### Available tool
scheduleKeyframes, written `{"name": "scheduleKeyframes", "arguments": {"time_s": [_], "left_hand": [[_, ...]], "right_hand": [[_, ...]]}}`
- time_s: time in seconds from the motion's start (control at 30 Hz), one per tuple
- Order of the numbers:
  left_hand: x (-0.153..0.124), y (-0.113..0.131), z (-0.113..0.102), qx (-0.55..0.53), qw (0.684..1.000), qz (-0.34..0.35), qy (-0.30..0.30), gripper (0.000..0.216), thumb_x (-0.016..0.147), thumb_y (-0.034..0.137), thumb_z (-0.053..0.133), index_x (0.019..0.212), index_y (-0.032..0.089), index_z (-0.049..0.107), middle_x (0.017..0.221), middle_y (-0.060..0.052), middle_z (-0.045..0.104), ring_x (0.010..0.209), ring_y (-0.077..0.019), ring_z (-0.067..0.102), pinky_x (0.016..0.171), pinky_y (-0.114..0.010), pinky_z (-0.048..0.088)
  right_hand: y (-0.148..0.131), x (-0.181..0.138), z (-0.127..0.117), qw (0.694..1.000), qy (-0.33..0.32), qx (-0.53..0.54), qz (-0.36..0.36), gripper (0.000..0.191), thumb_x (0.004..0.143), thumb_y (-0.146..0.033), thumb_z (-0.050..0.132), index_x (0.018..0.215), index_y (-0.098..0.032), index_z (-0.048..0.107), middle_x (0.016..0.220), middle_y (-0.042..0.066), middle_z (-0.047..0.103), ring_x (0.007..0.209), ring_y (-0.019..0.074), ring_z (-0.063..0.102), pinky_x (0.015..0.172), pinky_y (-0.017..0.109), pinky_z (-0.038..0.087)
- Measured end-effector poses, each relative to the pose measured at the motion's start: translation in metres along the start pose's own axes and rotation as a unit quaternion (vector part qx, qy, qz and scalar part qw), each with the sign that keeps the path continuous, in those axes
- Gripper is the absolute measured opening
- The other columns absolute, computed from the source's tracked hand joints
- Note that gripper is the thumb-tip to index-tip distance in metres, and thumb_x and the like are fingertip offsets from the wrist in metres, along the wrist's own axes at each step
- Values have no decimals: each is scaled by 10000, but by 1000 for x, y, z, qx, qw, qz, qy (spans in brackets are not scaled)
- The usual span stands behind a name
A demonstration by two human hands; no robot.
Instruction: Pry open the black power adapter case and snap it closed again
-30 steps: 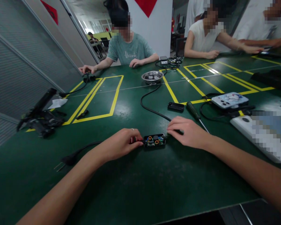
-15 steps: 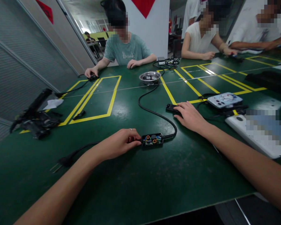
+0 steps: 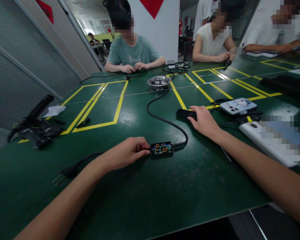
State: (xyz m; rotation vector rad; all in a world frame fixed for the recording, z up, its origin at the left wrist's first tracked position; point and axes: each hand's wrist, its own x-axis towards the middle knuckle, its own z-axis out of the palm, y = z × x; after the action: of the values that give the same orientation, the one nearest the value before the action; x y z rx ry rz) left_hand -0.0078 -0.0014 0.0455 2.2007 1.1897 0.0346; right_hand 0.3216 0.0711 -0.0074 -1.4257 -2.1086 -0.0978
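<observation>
Resting on the green table (image 3: 145, 200), left hand (image 3: 125, 154) is curled, fingertips pinched on the left end of the open adapter box (image 3: 161, 148); exactly what the fingers grip there (box edge or cord stub) is hidden under the knuckles. Box lies flat near table centre, lid off, circuit board with orange and blue parts showing, details too small to read. Black cable (image 3: 162, 118) leaves its right end, loops back toward the metal bowl (image 3: 159, 82); bowl contents dark, can't make out. Another cord runs left under the left wrist to a two-pin plug (image 3: 65, 173).

Right hand (image 3: 204, 120) well apart from the left, palm down, fingers spread over the right end of a black cover piece (image 3: 185, 114) lying just beside the yellow tape line (image 3: 178, 97). Touching it, but whether fingers are closed on it can't be told; thumb side hidden.

Phone (image 3: 238, 106) face down on a dark object right of that hand, white device (image 3: 262, 140) partly blurred out. Thin dark rod (image 3: 226, 156) mostly hidden under right forearm. Black tool heap (image 3: 35, 128) at left edge, shapes unclear. Three other persons sit at far side, their hands on small dark items; rightmost person cut off by frame.
</observation>
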Motion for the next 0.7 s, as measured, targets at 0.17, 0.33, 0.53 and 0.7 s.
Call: {"name": "scheduleKeyframes", "arguments": {"time_s": [0.17,0.33,0.53,0.7], "left_hand": [[0,1,-1,2,1000,-4,-7,271,926,389,475,974,180,640,891,-33,611,755,-149,560,686,-266,439],[0,1,-1,-6,1000,-2,-7,254,926,384,482,965,193,644,903,-28,611,760,-151,562,684,-267,435],[0,0,0,-8,1000,-1,1,247,928,386,486,965,198,642,891,-20,607,757,-149,563,676,-263,428],[1,-3,1,-10,1000,7,-1,229,926,372,495,958,203,645,893,-14,610,761,-144,566,679,-260,431]], "right_hand": [[-4,1,-11,984,90,137,73,464,819,-306,617,1249,-175,499,1110,114,647,1039,271,599,951,456,460],[-18,1,-27,926,149,331,105,467,799,-299,651,1223,-221,473,1060,66,632,988,207,631,954,399,494],[-61,-18,-43,873,7,483,65,385,826,-307,660,1190,-242,551,1076,51,635,965,194,649,924,397,532],[-81,-35,-39,867,-99,488,1,439,821,-268,680,1241,-245,554,1210,67,572,1118,208,594,988,420,513]]}}
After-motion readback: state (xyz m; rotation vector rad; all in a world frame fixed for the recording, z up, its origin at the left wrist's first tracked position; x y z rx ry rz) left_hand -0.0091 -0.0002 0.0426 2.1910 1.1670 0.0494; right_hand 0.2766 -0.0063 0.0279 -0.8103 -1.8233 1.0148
